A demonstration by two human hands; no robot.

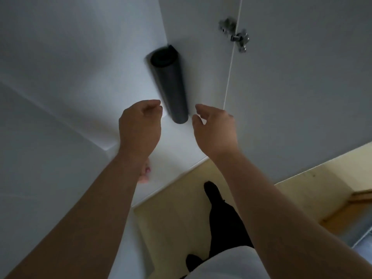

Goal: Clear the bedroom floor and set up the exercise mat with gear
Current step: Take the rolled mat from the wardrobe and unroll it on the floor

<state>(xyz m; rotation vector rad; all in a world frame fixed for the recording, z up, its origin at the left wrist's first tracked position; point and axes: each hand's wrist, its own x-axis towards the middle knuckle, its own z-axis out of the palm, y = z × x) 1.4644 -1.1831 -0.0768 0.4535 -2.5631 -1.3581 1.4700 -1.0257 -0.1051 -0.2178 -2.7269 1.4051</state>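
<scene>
A dark grey rolled exercise mat (170,83) stands upright in the back corner of a white wardrobe, leaning against its inner wall. My left hand (140,125) hovers just left of the roll's lower end, fingers loosely curled and holding nothing. My right hand (214,127) hovers just right of it, thumb and fingers spread in a relaxed curve, also holding nothing. Neither hand touches the mat.
The white wardrobe floor (177,156) ends at a front edge above the pale wooden room floor (175,214). An open white door (302,87) with a metal hinge (234,34) stands at right. My black-clad leg and foot (221,214) stand below. A small pinkish object (146,174) peeks out beside my left forearm.
</scene>
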